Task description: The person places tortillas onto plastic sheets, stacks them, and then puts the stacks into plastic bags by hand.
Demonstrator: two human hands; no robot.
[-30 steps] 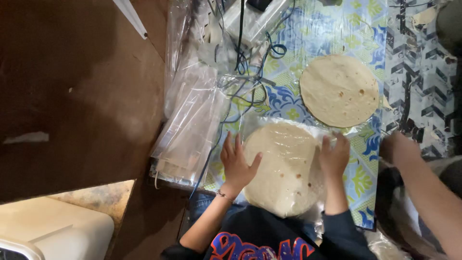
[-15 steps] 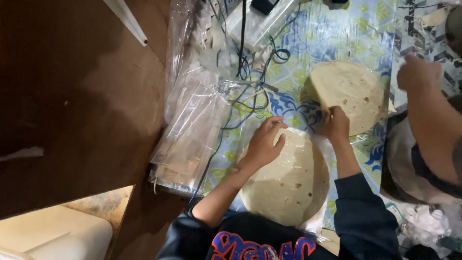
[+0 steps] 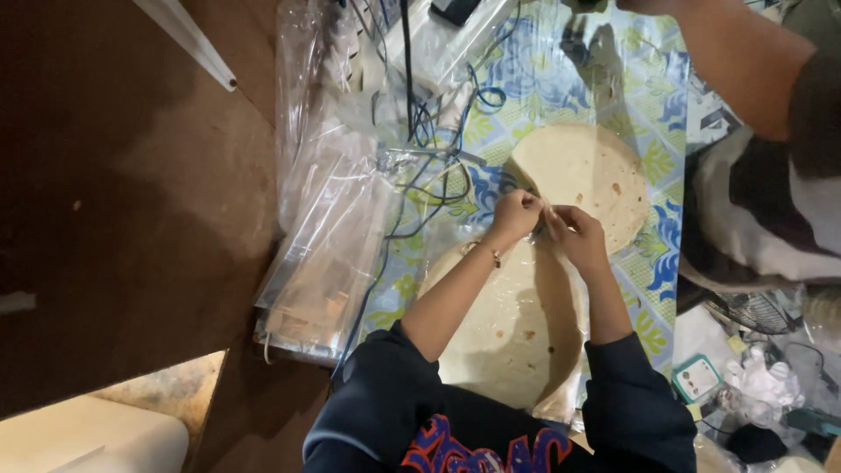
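Fingers of left hand (image 3: 515, 215) and right hand (image 3: 574, 232): pinched together on the clear plastic bag's (image 3: 552, 289) top edge. Bag holds a flatbread stack (image 3: 512, 333), lying on patterned tabletop (image 3: 657, 271). Second flatbread (image 3: 587, 180) just beyond. Empty clear bags (image 3: 328, 254) to the left.

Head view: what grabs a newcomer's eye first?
Two hands, left hand and right hand, meet at centre, pinching the far edge of a clear bag around a big pale flatbread. A second flatbread lies bare just beyond them on the blue floral cloth. At left a stack of empty clear bags sits beside tangled cables; another person's arm reaches in top right.
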